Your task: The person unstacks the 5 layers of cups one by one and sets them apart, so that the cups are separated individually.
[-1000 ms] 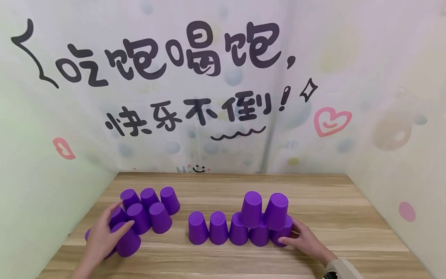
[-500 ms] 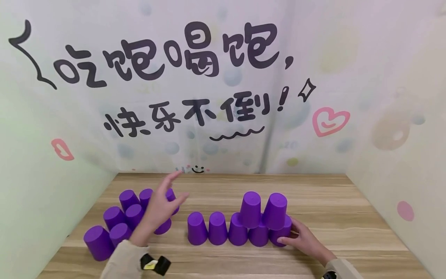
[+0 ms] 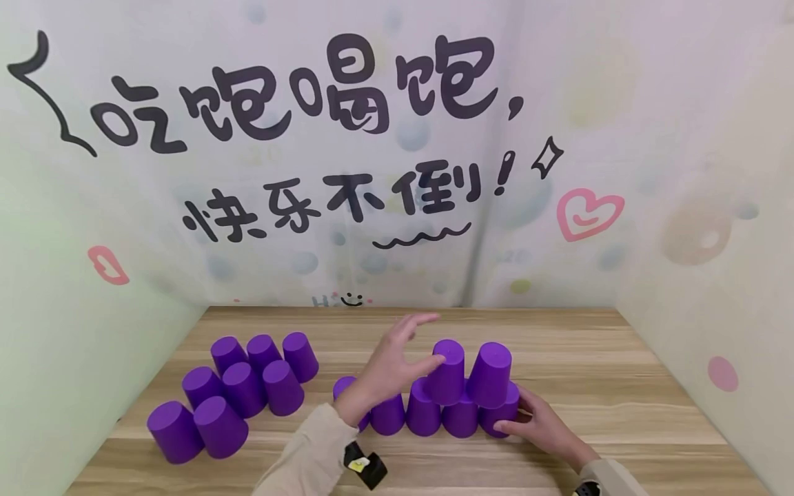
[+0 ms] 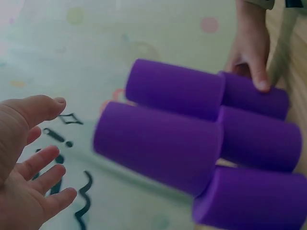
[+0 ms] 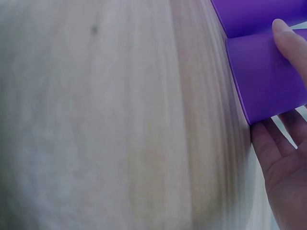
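Upside-down purple cups form a row on the table, with two cups on top toward its right end. My left hand (image 3: 391,362) hovers above the row's left part, beside the left upper cup (image 3: 448,372). In the left wrist view the fingers (image 4: 48,177) are spread with nothing between them, apart from the cups. At the right end, my right hand (image 3: 542,424) holds the last bottom cup (image 3: 498,417), thumb in front and fingers behind. The right wrist view has the thumb (image 5: 290,40) on that cup's side. Part of the row's left end is hidden behind my left hand.
Several more upside-down purple cups (image 3: 242,389) stand in a group on the left of the wooden table (image 3: 434,468). A printed cloth wall (image 3: 347,269) closes off the back, and pale walls flank both sides.
My left hand has travelled right, from the left cup group over to the stacked row; the front-left cups there shifted slightly as it let go. My right hand has kept its place.
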A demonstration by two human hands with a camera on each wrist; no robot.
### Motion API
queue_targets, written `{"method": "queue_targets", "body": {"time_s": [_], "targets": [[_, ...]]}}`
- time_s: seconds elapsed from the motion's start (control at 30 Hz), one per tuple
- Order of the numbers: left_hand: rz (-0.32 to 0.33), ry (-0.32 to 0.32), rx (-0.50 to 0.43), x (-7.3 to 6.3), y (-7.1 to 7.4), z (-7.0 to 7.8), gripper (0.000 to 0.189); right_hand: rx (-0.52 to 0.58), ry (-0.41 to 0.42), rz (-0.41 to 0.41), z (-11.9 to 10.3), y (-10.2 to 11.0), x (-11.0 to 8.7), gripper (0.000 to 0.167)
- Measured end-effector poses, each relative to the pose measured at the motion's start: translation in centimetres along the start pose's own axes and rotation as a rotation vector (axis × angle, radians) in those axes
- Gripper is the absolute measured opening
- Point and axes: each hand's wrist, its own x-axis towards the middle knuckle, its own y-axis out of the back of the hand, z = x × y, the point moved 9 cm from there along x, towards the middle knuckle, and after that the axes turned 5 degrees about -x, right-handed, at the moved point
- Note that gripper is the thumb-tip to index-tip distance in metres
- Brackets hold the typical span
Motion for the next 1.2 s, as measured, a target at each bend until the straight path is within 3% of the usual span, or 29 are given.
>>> {"method": "queue_targets", "body": {"time_s": [0.13, 0.27, 0.43, 0.7, 0.93, 1.2], "targets": [[-0.072, 0.029, 0.003, -0.1, -2.6, -1.0, 0.051, 0.012, -0.016, 0.003, 0.3, 0.1, 0.1, 0.068], [-0.101, 0.058, 0.01, -0.7, -4.1, -2.0, 0.052, 0.006, -0.017, 0.001, 0.3, 0.0, 0.1, 0.067], [-0.1, 0.108, 0.012, -1.4, -4.8, -3.1, 0.055, -0.001, -0.018, 0.0, 0.4, -0.1, 0.1, 0.066], [-0.086, 0.117, -0.012, -1.6, -4.7, -3.4, 0.055, 0.007, -0.029, 0.001, 0.3, 0.0, 0.1, 0.066], [-0.065, 0.109, -0.059, -1.4, -3.2, -2.1, 0.055, -0.001, -0.037, -0.008, 0.2, 0.0, 0.1, 0.067], [-0.005, 0.091, -0.04, -1.9, 1.4, -0.8, 0.054, -0.007, 0.004, 0.0, -0.1, 0.1, 0.0, 0.066]]}}
